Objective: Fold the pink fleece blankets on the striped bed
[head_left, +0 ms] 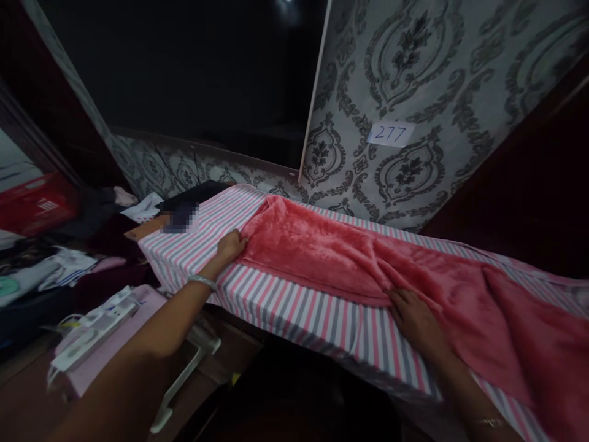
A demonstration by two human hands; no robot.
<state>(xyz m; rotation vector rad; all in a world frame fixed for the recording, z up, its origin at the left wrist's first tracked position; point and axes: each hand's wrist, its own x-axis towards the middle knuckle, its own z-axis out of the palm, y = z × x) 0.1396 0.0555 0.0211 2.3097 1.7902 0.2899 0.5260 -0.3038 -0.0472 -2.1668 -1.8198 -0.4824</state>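
A plush pinkish-red blanket (317,245) lies folded lengthwise in a long strip over a striped cloth (294,301) of pink, grey and white. At the strip's left end, my left hand (231,245) is closed on the near corner. My right hand (414,316) grips the near edge farther right, its fingertips bent into the pile and creases fanning out from them. Beyond that hand the blanket runs on, looser and more rumpled, out of view at lower right.
A large dark television screen (193,73) hangs above the surface. A paper marked 277 (391,133) is on the patterned wall. At left are heaped clothes (69,267), a red box (39,205) and a white power strip (99,328). A white hanger-like piece (184,374) lies below.
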